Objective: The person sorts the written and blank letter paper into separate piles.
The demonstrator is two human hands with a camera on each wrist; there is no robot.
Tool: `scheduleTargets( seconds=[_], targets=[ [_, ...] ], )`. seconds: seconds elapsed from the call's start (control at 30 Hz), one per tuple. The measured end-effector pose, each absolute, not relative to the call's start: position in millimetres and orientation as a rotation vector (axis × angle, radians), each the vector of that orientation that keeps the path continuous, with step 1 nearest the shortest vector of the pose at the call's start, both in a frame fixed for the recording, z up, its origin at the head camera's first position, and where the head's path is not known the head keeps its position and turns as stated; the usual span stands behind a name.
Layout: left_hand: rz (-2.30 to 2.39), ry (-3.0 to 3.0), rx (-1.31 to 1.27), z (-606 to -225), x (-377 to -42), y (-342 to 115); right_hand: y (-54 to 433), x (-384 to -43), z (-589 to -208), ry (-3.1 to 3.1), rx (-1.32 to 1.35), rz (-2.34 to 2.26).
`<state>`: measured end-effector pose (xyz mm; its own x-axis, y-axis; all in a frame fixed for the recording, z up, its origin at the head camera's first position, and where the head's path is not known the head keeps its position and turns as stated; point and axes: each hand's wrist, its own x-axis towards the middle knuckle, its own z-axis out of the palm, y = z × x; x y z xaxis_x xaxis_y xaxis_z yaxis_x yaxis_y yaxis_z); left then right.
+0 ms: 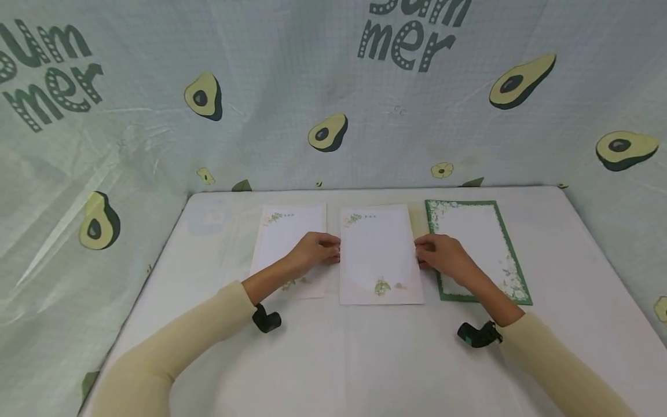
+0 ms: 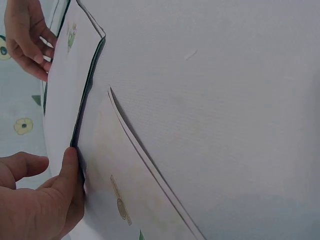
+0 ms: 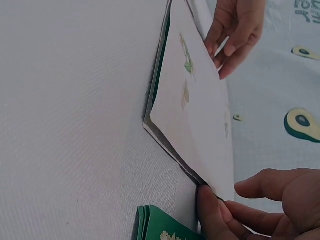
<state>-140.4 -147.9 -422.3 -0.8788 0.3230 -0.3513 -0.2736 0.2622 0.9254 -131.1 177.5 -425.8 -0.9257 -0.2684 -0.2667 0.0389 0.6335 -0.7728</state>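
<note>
A stack of white stationery sheets with small leaf prints lies between the two hands. In the wrist views a dark green edge shows under its top sheet. My left hand touches the stack's left edge with its fingertips, the thumb raised away from the paper. On the opposite edge rest the fingers of my right hand, its thumb also lifted off. My left hand overlaps a second pile of similar white sheets on the left. Green-bordered floral paper lies right, partly behind my right hand.
The papers lie on a white-covered table. Behind it and at the sides hangs a pale sheet printed with avocados and lettering. A black wrist camera is on the left wrist, another camera on the right.
</note>
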Motion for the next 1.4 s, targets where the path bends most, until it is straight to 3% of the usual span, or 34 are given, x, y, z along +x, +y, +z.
scheduleTargets(
  seconds=[0.63,1.4],
  targets=[
    [1.557,2.284,0.147,-417,-138,-140,171,-125,-426,2.618,-0.233,-1.251],
    [1.865,2.176,-0.028,-431,-136,-132,163,-122,-433,2.716,-0.269,-1.426]
  ],
)
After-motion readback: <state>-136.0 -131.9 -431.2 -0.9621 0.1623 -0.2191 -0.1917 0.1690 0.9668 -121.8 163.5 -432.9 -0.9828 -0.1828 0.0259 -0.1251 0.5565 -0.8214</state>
